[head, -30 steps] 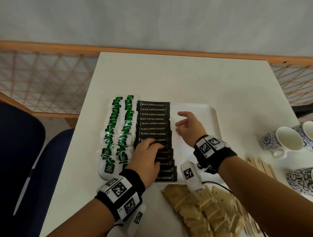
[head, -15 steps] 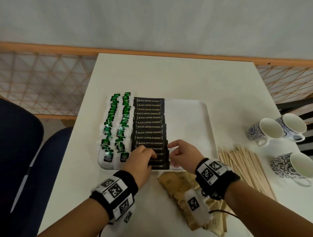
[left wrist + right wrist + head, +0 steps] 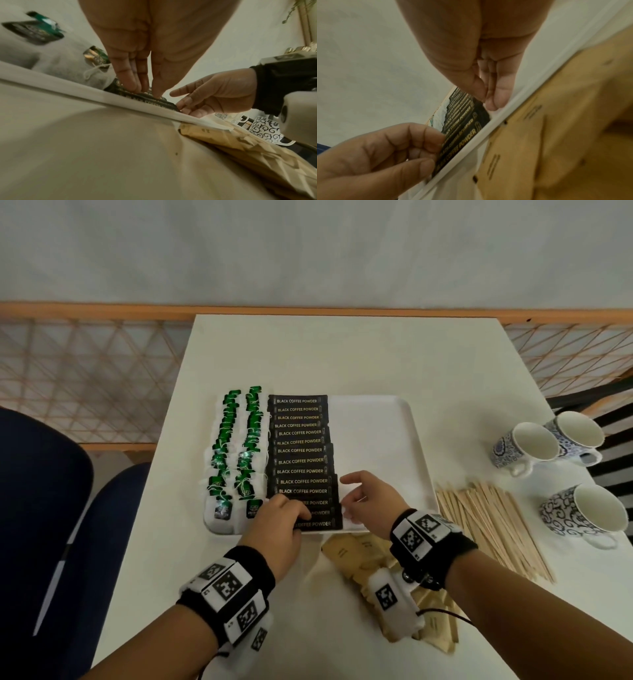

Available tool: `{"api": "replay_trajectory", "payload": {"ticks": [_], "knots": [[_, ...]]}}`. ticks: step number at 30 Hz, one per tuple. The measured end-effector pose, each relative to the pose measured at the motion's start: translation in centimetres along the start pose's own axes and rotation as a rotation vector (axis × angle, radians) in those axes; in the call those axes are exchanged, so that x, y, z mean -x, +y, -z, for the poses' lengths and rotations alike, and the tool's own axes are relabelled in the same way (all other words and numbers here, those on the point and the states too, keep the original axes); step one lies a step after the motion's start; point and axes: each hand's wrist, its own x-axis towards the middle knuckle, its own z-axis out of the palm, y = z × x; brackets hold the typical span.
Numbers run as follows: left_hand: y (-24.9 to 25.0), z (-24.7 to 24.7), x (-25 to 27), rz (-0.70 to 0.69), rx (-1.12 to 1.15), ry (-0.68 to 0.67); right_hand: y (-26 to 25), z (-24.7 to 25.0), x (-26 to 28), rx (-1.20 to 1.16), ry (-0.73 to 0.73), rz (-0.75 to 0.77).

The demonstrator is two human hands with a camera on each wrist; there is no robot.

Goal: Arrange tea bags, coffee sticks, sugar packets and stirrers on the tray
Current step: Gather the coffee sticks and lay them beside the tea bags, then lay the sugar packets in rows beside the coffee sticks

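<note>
A white tray (image 3: 373,433) holds two columns of green-tagged tea bags (image 3: 239,446) at its left and a column of black coffee sticks (image 3: 299,450) beside them. My left hand (image 3: 294,513) rests its fingertips (image 3: 142,89) on the left ends of the nearest coffee sticks (image 3: 154,102). My right hand (image 3: 359,498) touches the right ends of the same sticks (image 3: 464,124), its fingertips (image 3: 489,100) down on the tray. Brown sugar packets (image 3: 352,553) lie heaped on the table just in front of the tray, and wooden stirrers (image 3: 489,525) lie to its right.
Three patterned cups (image 3: 524,446) (image 3: 579,436) (image 3: 585,515) stand at the table's right edge. The right half of the tray is bare. A blue chair (image 3: 68,508) sits left of the table, with a wooden lattice rail (image 3: 102,378) behind.
My right hand has come back from the middle of the tray to the right ends of the nearest coffee sticks. The left hand stays at their left ends.
</note>
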Motion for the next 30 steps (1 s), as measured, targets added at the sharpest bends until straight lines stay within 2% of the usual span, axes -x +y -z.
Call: {"api": "replay_trajectory", "payload": {"ticks": [3,6,10,13,19,25,30], "knots": [[0.2,0.2,0.2,-0.028,0.027,-0.013,0.3,1.6,1.3,0.024,0.072,0.023],[1.2,0.3,0.6,-0.074,0.016,-0.095,1.1,3.7,3.6,0.174,0.123,0.063],[3.0,-0.7,1.7,-0.134,-0.011,-0.272,3.8,5.4,7.8,0.468,0.135,0.083],[3.8,-1.6,3.0,-0.144,-0.047,-0.317,5.9,5.6,11.2,0.544,0.074,0.004],[4.6,-3.1,4.8,-0.11,-0.151,-0.274,8.1,6.3,14.4,0.636,-0.047,-0.039],[6.1,-5.0,4.8,-0.03,-0.273,-0.242,9.5,6.4,14.6,0.665,-0.081,-0.009],[7.1,-5.8,4.4,0.022,-0.274,-0.236,10.0,6.4,14.2,0.638,-0.084,0.036]]}}
